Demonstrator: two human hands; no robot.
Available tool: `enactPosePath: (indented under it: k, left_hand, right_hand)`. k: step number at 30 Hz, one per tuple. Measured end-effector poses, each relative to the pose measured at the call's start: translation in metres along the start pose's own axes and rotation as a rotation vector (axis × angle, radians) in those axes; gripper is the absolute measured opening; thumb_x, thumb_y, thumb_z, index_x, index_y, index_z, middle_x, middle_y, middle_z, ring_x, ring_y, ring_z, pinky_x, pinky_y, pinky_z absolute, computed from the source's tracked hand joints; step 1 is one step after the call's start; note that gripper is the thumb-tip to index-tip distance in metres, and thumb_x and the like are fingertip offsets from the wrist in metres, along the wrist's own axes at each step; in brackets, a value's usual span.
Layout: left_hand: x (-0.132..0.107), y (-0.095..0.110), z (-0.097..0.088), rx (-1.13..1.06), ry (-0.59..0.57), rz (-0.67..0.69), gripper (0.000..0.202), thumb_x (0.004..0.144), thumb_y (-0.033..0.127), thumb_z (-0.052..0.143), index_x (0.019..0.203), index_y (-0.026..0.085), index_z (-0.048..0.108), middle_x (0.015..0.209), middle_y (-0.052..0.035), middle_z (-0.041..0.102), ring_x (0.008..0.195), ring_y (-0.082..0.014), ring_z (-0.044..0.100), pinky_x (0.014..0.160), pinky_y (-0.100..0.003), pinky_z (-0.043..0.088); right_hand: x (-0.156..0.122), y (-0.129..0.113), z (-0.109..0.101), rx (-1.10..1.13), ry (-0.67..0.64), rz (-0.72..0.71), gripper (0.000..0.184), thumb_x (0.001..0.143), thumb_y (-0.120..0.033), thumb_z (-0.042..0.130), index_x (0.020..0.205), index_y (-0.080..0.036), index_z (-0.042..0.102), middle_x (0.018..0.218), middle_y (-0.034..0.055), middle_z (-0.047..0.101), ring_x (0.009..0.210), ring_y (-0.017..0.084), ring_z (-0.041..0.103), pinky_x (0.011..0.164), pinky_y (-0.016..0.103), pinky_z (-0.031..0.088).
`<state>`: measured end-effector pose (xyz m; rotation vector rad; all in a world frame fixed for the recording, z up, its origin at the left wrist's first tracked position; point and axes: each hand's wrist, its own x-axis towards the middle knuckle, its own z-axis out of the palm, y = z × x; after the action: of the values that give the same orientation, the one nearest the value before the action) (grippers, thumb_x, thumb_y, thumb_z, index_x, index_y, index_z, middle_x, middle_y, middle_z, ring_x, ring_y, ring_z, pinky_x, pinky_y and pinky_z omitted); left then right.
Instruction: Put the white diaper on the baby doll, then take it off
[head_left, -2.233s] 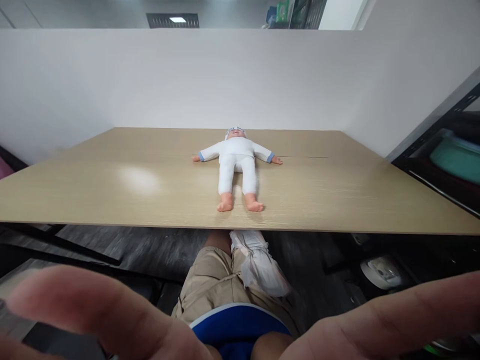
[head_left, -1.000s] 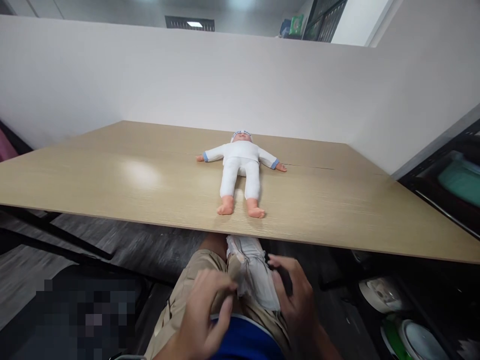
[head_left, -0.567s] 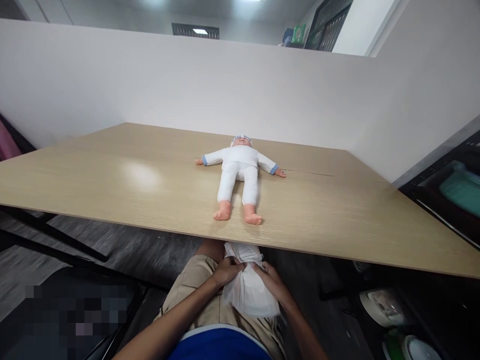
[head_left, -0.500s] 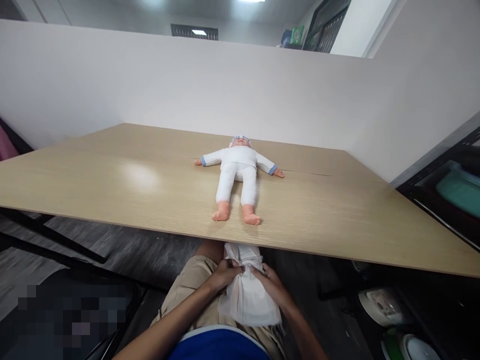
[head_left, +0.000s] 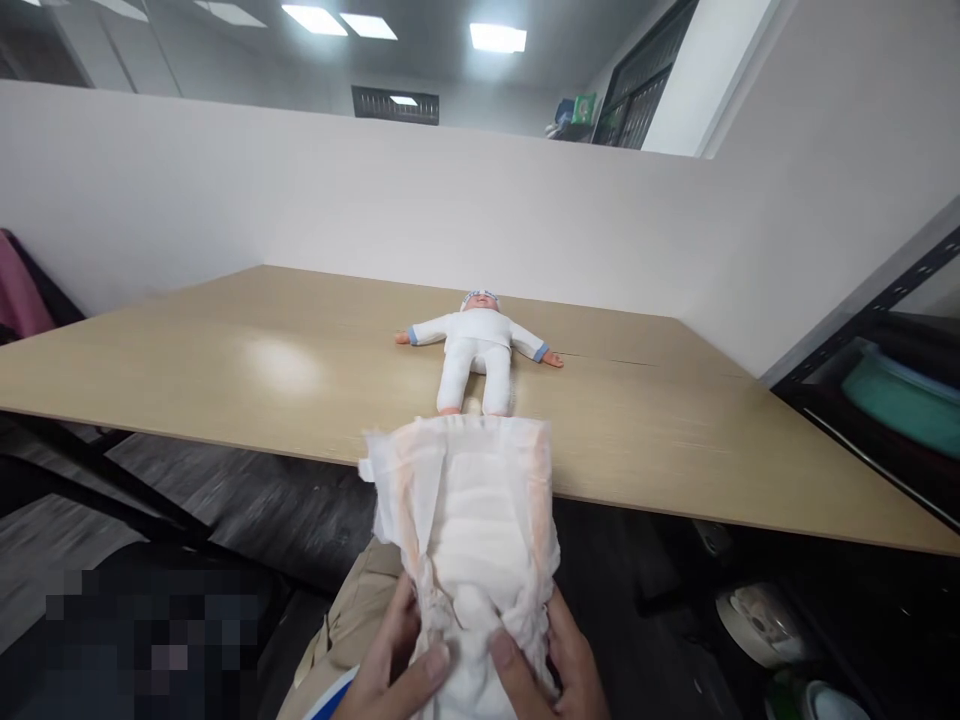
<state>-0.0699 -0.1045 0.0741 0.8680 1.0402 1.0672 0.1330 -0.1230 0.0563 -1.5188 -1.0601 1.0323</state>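
Observation:
Spread open above my lap is a white diaper (head_left: 480, 500), its padded inner side facing me and its far end in front of the table edge. My left hand (head_left: 401, 660) grips its left side, thumb on the inner face and fingers mostly hidden behind. On the right side my right hand (head_left: 551, 665) holds it the same way, thumb pressing the padding. Beyond it a baby doll (head_left: 477, 345) in white clothes with blue cuffs lies on its back on the table, arms out. The diaper's far edge hides the doll's feet.
The wooden table (head_left: 652, 430) spans the view, backed by a white partition (head_left: 450, 210). At right stands a black metal shelf (head_left: 847, 360) holding a teal item (head_left: 900, 395). A dark chair (head_left: 150, 640) is at lower left, and round containers (head_left: 765, 620) sit low at right.
The bunched diaper on my lap has been raised and opened out flat, covering the doll's feet from view. My hands have shifted nearer to me, to its sides. The view has tilted up.

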Motion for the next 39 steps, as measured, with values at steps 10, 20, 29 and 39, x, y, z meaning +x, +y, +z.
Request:
enactPosePath:
  k: [10, 20, 29, 39]
  left_hand:
    - [0.061, -0.012, -0.019, 0.106, -0.122, -0.086, 0.070, 0.085, 0.075, 0.084, 0.131, 0.022, 0.083, 0.125, -0.0125, 0.085, 0.121, -0.0401, 0.077, 0.113, -0.050, 0.059]
    - [0.058, -0.026, -0.009, 0.018, -0.111, -0.059, 0.064, 0.087, 0.071, 0.085, 0.129, 0.023, 0.081, 0.135, -0.0098, 0.082, 0.128, -0.0374, 0.074, 0.119, -0.048, 0.055]
    - [0.055, -0.009, -0.031, 0.480, -0.152, 0.027, 0.051, 0.097, 0.066, 0.076, 0.131, 0.029, 0.079, 0.138, -0.0075, 0.079, 0.131, -0.0341, 0.071, 0.117, -0.041, 0.054]
    - [0.182, 0.143, -0.069, 1.347, -0.194, 0.862, 0.037, 0.108, 0.020, 0.054, 0.143, 0.019, 0.066, 0.147, -0.0152, 0.068, 0.134, -0.0324, 0.061, 0.117, -0.048, 0.047]
  right_hand:
    - [0.035, -0.003, 0.021, -0.160, -0.087, -0.195, 0.049, 0.099, -0.069, 0.071, 0.120, -0.025, 0.077, 0.102, 0.0105, 0.083, 0.094, 0.031, 0.079, 0.083, 0.037, 0.066]
    - [0.067, -0.049, 0.018, -0.558, 0.080, -0.805, 0.034, 0.109, -0.030, 0.063, 0.143, -0.027, 0.064, 0.138, 0.0131, 0.073, 0.129, 0.032, 0.068, 0.106, 0.050, 0.062]
    - [0.132, -0.058, 0.060, -0.882, -0.307, -0.734, 0.062, 0.112, -0.038, 0.060, 0.170, -0.017, 0.050, 0.181, 0.0133, 0.042, 0.170, 0.033, 0.035, 0.138, 0.060, 0.036]
    - [0.134, -0.055, 0.052, -0.897, -0.315, -0.787, 0.058, 0.114, -0.039, 0.059, 0.169, -0.024, 0.052, 0.179, 0.0103, 0.045, 0.168, 0.032, 0.039, 0.136, 0.061, 0.038]
